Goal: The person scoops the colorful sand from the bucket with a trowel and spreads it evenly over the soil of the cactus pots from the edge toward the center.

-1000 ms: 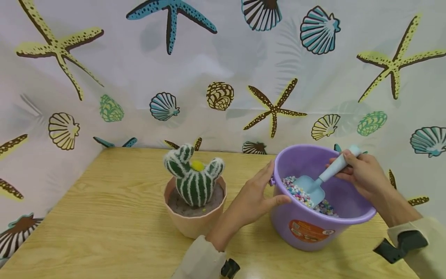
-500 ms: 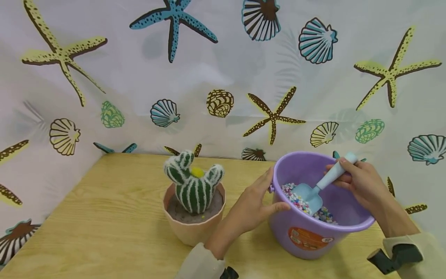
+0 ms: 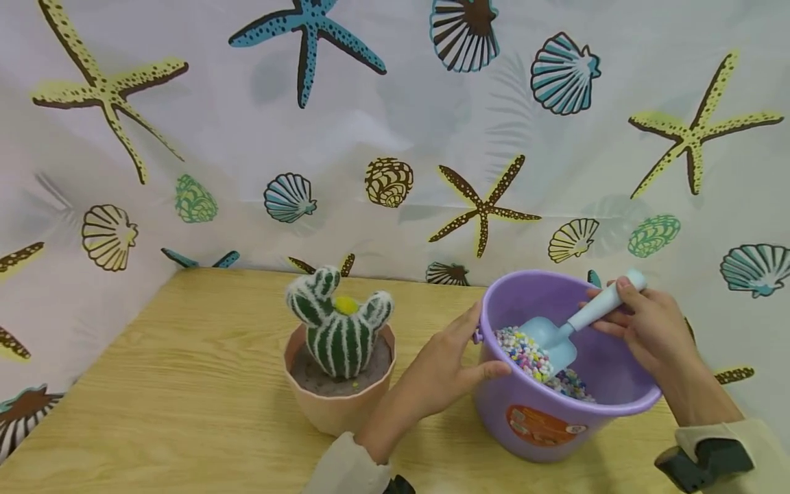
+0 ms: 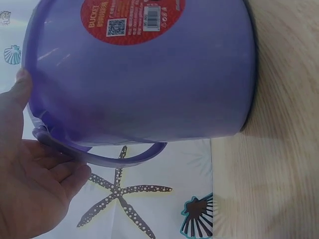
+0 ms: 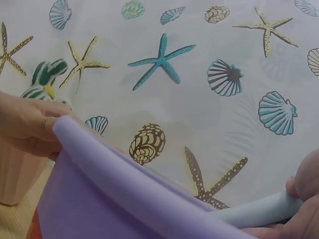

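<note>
The pale blue scoop is inside the purple bucket, its blade resting among small multicoloured pellets and its handle slanting up past the far right of the rim. Your right hand has its fingers clamped on that handle. Your left hand holds the bucket's left side by the rim, thumb and fingers closed on it. An orange-red label faces you from the bucket's front. To the left on the worktop, a fuzzy striped cactus sits in a peach pot, and behind hangs a cloth printed with starfish and shells
</note>
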### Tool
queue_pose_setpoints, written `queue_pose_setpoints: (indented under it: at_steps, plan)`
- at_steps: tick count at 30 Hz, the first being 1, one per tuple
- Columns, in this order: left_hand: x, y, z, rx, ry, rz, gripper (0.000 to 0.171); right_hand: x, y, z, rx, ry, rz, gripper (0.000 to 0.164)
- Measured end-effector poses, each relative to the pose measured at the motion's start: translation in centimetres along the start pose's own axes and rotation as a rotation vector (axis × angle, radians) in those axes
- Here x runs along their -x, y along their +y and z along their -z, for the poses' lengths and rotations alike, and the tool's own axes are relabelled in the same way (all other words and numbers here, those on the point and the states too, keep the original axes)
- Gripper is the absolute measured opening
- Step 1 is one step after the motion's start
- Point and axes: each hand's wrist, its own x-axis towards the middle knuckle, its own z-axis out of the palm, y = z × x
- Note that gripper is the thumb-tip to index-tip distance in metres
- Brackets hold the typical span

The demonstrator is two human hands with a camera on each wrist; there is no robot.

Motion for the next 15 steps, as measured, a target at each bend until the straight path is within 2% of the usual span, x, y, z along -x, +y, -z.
queue_pose_setpoints:
  at_steps: [5, 15]
  plan:
    - [0.05, 0.17, 0.16, 0.015, -0.011, 0.005, 0.094, 0.03, -0.07, 0.21, -0.094, -0.015, 0.001, 0.025]
    - [0.28, 0.33, 0.25, 0.002, -0.027, 0.012, 0.093, 0.02, -0.12, 0.22, -0.252, -0.074, 0.038, 0.027]
